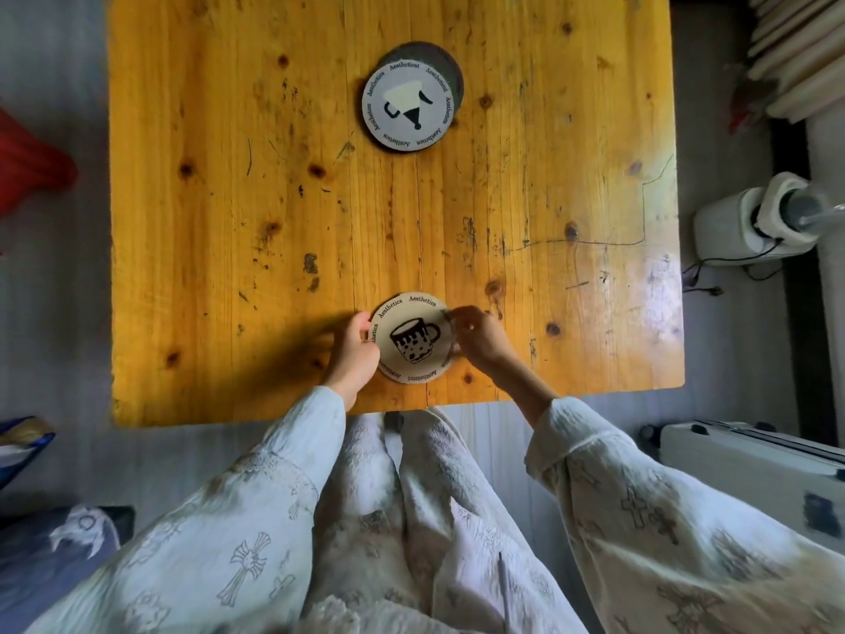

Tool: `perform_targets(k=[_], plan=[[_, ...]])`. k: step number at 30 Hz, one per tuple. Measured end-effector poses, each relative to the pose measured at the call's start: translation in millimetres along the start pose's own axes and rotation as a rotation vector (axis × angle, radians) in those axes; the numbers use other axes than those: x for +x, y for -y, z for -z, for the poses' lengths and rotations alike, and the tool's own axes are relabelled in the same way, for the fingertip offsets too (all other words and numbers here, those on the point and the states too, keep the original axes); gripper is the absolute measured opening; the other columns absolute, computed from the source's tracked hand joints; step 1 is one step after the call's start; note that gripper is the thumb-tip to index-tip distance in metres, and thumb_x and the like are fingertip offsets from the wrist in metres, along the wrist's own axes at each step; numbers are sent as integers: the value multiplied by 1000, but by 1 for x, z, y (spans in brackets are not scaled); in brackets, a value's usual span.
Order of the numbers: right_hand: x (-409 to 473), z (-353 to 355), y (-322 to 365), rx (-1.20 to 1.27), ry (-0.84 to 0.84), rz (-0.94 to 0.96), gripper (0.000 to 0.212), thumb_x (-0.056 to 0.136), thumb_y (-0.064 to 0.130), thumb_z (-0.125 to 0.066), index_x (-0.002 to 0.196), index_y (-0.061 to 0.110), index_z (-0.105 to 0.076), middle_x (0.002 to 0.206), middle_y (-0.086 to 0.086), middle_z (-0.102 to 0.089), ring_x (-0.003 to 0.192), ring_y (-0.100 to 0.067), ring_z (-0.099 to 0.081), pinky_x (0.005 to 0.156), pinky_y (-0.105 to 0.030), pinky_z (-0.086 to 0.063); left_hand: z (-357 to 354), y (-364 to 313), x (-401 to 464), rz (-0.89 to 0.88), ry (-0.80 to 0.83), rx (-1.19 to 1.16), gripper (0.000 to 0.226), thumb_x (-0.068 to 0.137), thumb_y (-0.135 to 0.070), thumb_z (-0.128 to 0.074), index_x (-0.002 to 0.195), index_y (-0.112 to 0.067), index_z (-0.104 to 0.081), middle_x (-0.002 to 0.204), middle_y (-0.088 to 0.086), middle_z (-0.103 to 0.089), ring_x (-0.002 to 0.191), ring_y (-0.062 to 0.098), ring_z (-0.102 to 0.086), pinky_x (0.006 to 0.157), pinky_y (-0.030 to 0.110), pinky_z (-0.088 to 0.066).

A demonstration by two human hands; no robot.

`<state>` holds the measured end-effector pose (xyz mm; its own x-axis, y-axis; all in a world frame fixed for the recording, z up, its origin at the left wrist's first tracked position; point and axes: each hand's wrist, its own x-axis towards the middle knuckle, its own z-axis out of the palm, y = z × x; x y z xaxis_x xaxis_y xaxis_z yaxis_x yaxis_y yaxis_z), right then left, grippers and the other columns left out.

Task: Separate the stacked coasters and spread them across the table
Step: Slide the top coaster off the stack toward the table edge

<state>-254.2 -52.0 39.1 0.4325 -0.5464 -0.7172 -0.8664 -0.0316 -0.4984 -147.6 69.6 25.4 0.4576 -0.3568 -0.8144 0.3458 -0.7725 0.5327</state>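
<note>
Cream-coloured and round, the cardboard coaster with the spotted mug picture (pixel 410 337) sits near my edge of the yellow wooden bench (pixel 228 221). My left hand (pixel 353 347) has its grip curled against the coaster's left rim. My right hand (pixel 475 334) has its grip pinched at the right rim, and it looks like a thin edge is between those fingertips. I think more coasters may lie under the mug one, but I cannot tell how many.

I see a few ways this could go wrong. The coasters are thin and flat, so my fingers could lift two at once instead of one. The pinch could also slip, and the coaster would drop back down. This coaster is close to the bench edge, so a hard push from either hand could slide it off onto my lap.

Farther away, the white round coaster with the coffee dripper picture (pixel 404 107) lies on a dark grey coaster (pixel 446 66), which peeks out behind it. Those two are not yet apart.
</note>
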Motion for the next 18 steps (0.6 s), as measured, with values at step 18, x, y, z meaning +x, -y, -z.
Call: perform_targets(k=[18], plan=[[-37, -15, -22, 204, -8, -191, 34, 95, 7, -38, 126, -2, -50, 125, -25, -60, 106, -37, -62, 93, -48, -53, -1, 13, -9, -119, 49, 34, 55, 86, 7, -32, 129, -24, -43, 140, 3, -42, 127, 17, -36, 94, 29, -34]])
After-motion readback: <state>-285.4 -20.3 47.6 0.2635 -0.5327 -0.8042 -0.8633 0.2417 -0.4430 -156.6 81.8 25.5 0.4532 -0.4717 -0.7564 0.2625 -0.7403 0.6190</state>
